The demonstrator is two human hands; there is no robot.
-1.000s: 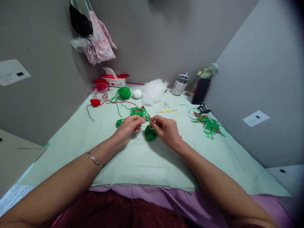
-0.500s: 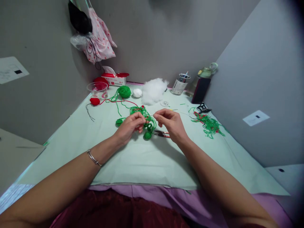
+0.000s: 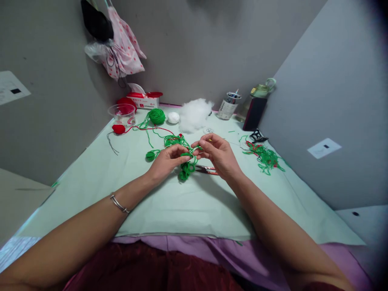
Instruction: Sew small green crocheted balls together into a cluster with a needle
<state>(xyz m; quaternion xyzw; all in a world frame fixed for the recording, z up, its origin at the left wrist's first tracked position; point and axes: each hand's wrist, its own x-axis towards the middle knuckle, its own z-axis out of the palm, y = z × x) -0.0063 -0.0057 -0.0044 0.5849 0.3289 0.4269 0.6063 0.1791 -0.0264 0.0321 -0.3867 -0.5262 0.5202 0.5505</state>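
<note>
My left hand [image 3: 167,160] and my right hand [image 3: 218,155] meet over the middle of the pale green table cover [image 3: 188,202]. Both pinch a strand of green yarn [image 3: 185,154] between fingertips. A small green crocheted piece [image 3: 184,172] hangs from that strand just below my hands. Behind them lies a loose tangle of green yarn [image 3: 175,141] with a bit of red in it. Small red-handled snips [image 3: 206,169] rest on the cover under my right hand.
A green yarn ball [image 3: 157,116], a red crocheted piece [image 3: 118,129], a clear plastic bowl [image 3: 123,113], a white ball [image 3: 173,117] and white stuffing [image 3: 195,110] sit at the back. A tin [image 3: 227,107] and dark box [image 3: 252,113] stand back right. Yarn scraps [image 3: 264,157] lie to the right.
My right hand let go of the snips, which now lie on the cover, and closed in on my left hand. The green piece now hangs lower from the strand.
</note>
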